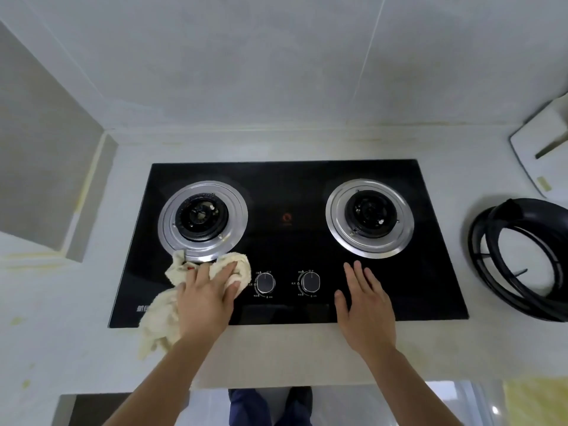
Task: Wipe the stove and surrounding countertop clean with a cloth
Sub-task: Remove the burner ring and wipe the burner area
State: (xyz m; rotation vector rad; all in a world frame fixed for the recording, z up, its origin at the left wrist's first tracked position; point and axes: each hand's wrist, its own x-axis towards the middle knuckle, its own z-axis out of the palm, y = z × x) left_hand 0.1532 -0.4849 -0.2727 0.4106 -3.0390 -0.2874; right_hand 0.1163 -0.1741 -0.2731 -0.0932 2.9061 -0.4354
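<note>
The black glass two-burner gas stove (289,241) sits flush in the pale stone countertop (276,348), with a strip of bare counter along its front edge and a wider band behind it up to the tiled wall. The cream terry cloth (166,315) lies bunched over the stove's front left corner, its upper folds touching the rim of the left silver burner ring (203,222) and its lower end trailing off the glass onto the counter. The left hand (206,299) presses down on the cloth with fingers together and laid flat, the thumb curled round a fold beside the left black control knob (265,283). The right hand (365,305) rests flat on the glass just in front of the right silver burner ring (369,218), fingers straight and slightly spread, holding nothing; the right black control knob (311,281) is just to its left. The glass between the burners lies open. On the counter to the right, apart from the stove's edge, lie stacked black round pan supports (519,262), and behind them a white cutting board (534,149).
</note>
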